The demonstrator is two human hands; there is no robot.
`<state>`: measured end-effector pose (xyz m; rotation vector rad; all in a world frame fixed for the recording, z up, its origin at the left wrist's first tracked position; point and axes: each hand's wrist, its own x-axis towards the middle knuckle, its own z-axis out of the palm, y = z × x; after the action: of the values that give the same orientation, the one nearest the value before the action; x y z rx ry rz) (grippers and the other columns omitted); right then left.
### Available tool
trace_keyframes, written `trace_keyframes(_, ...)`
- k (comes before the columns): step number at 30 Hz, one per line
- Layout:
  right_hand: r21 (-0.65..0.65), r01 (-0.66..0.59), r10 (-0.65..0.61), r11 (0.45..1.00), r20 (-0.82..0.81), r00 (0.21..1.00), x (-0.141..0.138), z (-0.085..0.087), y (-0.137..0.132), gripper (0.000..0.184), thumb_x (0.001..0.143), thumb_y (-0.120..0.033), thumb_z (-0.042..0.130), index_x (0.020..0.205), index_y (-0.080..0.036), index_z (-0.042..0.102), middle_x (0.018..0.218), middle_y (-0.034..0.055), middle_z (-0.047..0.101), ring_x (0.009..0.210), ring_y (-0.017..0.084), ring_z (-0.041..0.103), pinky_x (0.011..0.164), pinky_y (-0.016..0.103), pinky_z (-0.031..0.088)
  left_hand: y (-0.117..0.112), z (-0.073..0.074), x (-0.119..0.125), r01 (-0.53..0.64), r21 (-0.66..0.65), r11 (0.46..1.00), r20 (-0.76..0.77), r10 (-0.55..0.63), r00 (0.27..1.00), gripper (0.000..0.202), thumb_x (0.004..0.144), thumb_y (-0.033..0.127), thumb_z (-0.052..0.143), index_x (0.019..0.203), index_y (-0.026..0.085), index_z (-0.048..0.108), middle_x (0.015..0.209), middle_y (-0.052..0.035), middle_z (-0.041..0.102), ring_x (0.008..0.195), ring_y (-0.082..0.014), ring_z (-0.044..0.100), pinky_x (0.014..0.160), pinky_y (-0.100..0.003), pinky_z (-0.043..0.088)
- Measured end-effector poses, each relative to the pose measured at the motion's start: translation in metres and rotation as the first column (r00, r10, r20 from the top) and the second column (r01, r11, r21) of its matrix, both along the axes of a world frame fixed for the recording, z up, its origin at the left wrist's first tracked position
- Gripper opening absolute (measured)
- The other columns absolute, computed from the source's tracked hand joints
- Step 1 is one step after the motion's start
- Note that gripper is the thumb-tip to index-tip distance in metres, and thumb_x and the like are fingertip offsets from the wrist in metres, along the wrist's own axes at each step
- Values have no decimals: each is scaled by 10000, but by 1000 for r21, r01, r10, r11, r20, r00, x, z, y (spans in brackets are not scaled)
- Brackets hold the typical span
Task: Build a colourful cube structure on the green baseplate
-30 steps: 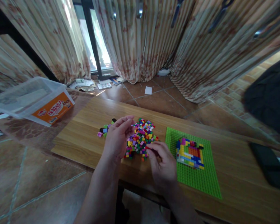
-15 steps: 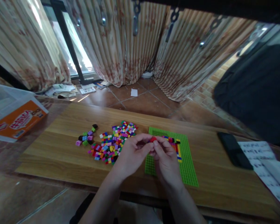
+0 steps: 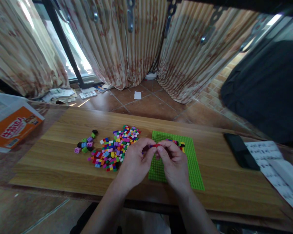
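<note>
A small red toy brick (image 3: pixel 156 145) is pinched between both hands, partly covered by the fingertips. My left hand (image 3: pixel 138 159) closes on its left side with thumb and forefinger. From the right, my right hand (image 3: pixel 174 161) grips it the same way. Below and behind the hands lies a green studded baseplate (image 3: pixel 194 172). Coloured bricks (image 3: pixel 182 144) are set along its far part, mostly hidden by my right hand. Left of my left hand spreads a pile of loose coloured bricks (image 3: pixel 117 148).
A smaller group of bricks (image 3: pixel 85 144) lies further left on the wooden table (image 3: pixel 51 156). To the right are a black phone (image 3: pixel 241 151) and printed paper sheets (image 3: pixel 271 159). A plastic box with an orange label (image 3: pixel 17 125) stands at the far left.
The red brick now shows as a flatter sliver between the fingertips, and the hands have shifted slightly. The whole view has moved a little; both hands keep their pinch.
</note>
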<state>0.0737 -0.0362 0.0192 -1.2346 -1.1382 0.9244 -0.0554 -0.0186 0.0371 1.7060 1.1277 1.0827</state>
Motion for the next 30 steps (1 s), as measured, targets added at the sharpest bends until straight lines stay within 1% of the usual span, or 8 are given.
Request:
trace_keyframes(6,40,107,-107,993,11,994,-9,-4,-3,120,870,-320,606,871,-206,642,791,-6,641,723,125,592,670,264,496,-6,-2,15,-97,-43,994,73,100,992,92,887,199,535,866,179,622,774,-6,626,716,-129,593,671,-242,465)
trace_keyframes(9,41,161,-155,986,-128,980,-7,-5,0,134,857,-340,625,861,-207,640,727,-23,614,645,109,561,605,247,482,-5,-3,18,-98,-162,982,213,132,968,74,865,218,548,836,184,607,760,-1,618,683,-132,610,644,-246,497)
trace_keyframes(12,41,235,-212,971,-304,929,4,-2,6,139,829,-344,657,837,-207,633,686,-37,595,581,93,533,559,233,463,-1,-3,13,-93,-315,945,338,203,919,76,828,256,590,814,181,589,727,14,603,600,-123,614,599,-250,522)
trace_keyframes(14,28,269,-248,963,-303,920,16,1,9,152,792,-341,696,825,-202,644,685,-32,612,579,90,540,560,229,465,2,-3,7,-106,-328,939,342,223,913,92,809,267,619,810,177,603,723,16,605,607,-121,619,612,-248,527)
trace_keyframes(18,-33,331,-333,943,-100,938,40,2,13,230,712,-379,748,812,-183,680,696,-3,652,601,122,580,560,255,489,6,-9,1,-130,-256,958,255,197,947,90,817,261,619,813,174,641,738,3,626,689,-129,611,661,-244,515)
trace_keyframes(21,-25,365,-360,931,108,927,57,-2,13,230,712,-394,728,789,-180,698,754,27,675,657,154,611,607,293,516,8,-16,2,-126,-253,959,200,179,963,103,826,269,611,822,174,651,745,-3,633,691,-134,599,663,-256,508)
trace_keyframes(25,3,342,-309,940,439,844,74,-5,10,214,769,-391,663,804,-187,721,769,38,676,628,155,589,584,294,487,8,-21,5,-106,-255,961,179,154,972,122,838,284,600,850,178,657,759,-4,639,700,-139,606,667,-263,498)
trace_keyframes(30,48,269,-238,962,629,740,76,-7,8,192,817,-344,605,801,-197,727,824,42,672,639,149,580,622,301,478,8,-16,7,-92,-248,964,134,129,983,119,841,266,585,820,174,657,736,-3,643,694,-139,596,651,-256,469)
